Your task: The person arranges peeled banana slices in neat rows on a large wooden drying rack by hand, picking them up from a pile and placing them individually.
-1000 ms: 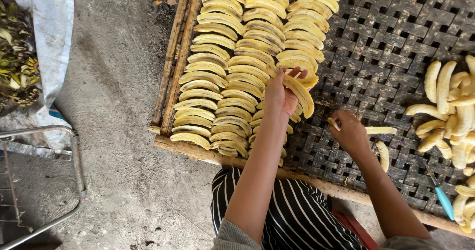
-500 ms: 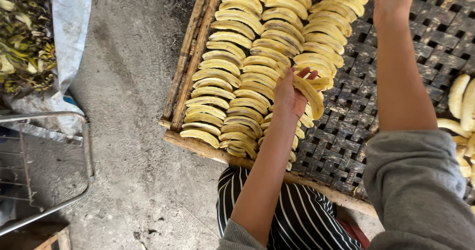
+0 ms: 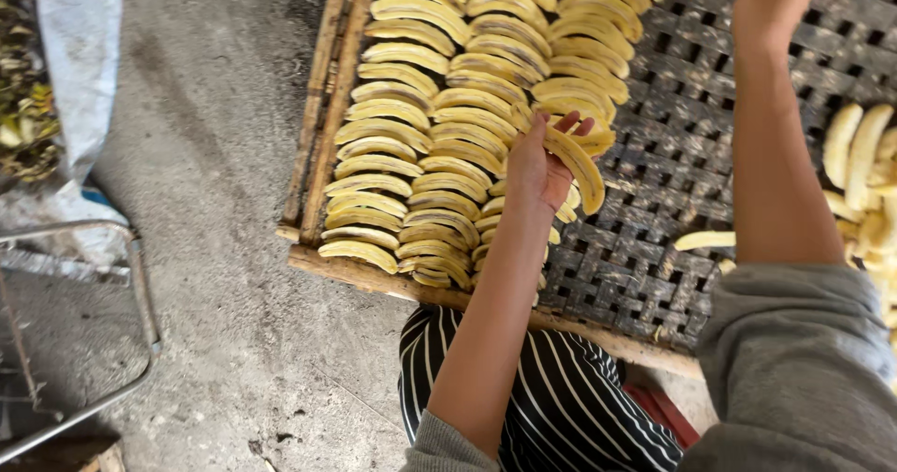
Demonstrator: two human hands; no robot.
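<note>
My left hand (image 3: 534,168) grips a long yellow peeled banana slice (image 3: 577,165) at the near end of the third row of slices (image 3: 523,89). These rows lie overlapping on a dark woven drying tray (image 3: 654,248) with a wooden frame. My right hand (image 3: 771,0) is stretched to the far side of the tray at the top edge of the view. Its fingers are cut off, so what it holds is hidden. A single loose slice (image 3: 705,240) lies on the mesh beside my right forearm.
A heap of peeled bananas (image 3: 860,173) sits on the tray at the right. A white sack (image 3: 84,61) with peels (image 3: 23,107) lies at the left on the concrete floor, near a metal wire frame (image 3: 140,294). My striped garment (image 3: 561,397) is below the tray's edge.
My right hand has left the loose slices on the near mesh and reached up to the tray's far side. My left hand stays at the row's end with its slice.
</note>
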